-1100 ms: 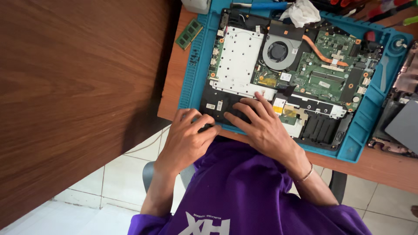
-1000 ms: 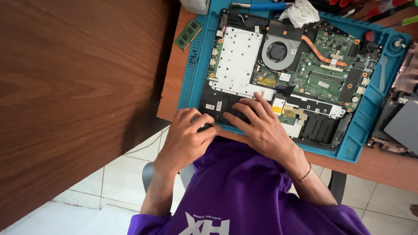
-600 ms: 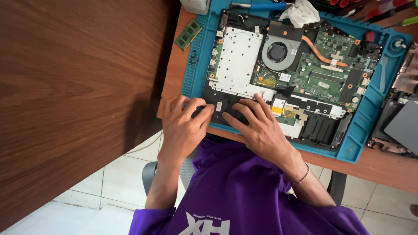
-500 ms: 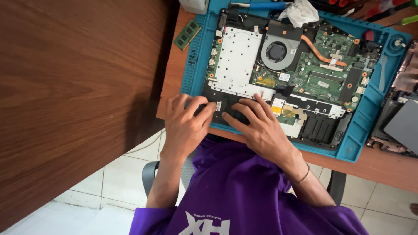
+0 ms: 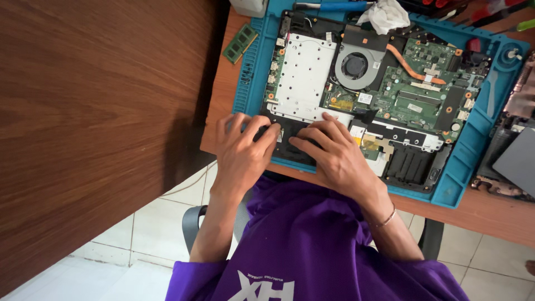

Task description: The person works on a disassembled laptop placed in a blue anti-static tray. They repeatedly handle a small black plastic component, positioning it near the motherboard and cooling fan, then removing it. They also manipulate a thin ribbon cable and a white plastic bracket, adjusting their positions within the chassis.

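Observation:
An opened laptop base [image 5: 368, 89] lies on a blue repair mat [image 5: 473, 145], showing a green circuit board, a round fan and a silver metal plate. My left hand [image 5: 242, 150] rests on the laptop's near left corner, fingers curled onto its black edge. Beside it, my right hand [image 5: 331, 153] presses its spread fingers on the black part just below the silver plate. Whether either hand holds a small part is hidden under the fingers.
A green memory stick [image 5: 241, 43] lies on the wooden desk left of the mat. Crumpled white tissue [image 5: 385, 15] and a blue-handled tool [image 5: 334, 6] sit at the mat's far edge. Another grey device [image 5: 515, 159] lies at right. A dark wooden panel [image 5: 95, 128] fills the left.
My left hand has moved up from the mat's near edge onto the laptop's left corner. My right hand has stayed on the black part, shifting only slightly.

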